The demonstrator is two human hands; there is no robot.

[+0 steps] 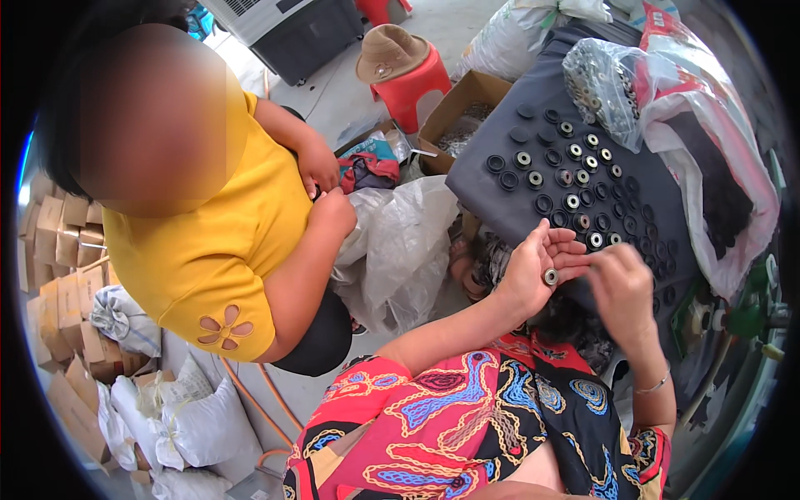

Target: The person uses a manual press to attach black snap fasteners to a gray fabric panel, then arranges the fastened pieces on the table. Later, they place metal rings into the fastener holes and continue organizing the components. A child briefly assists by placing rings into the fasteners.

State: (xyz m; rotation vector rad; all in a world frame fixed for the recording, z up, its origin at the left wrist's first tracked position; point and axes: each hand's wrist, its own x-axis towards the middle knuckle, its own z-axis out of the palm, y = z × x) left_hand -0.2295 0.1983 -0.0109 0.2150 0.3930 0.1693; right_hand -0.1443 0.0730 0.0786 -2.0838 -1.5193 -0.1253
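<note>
My left hand (540, 265) is palm up over the table's near edge, fingers stretched out. A small metal bearing (550, 276) with a dark centre hole rests in that palm. My right hand (623, 287) hangs just beside the left fingertips, its fingers curled in and smeared by motion; whether they hold anything is hidden. Beyond both hands, black rings (543, 204) lie spread over the dark grey tabletop (487, 200). Several of them have a silver bearing (571, 202) seated in the middle.
A clear bag of metal parts (596, 83) and a white-and-red sack of black pieces (733, 208) sit on the table's right side. A person in a yellow top (233, 225) sits at the left, near plastic sheeting (400, 242). A cardboard box (475, 92) and red stool (417, 87) stand beyond.
</note>
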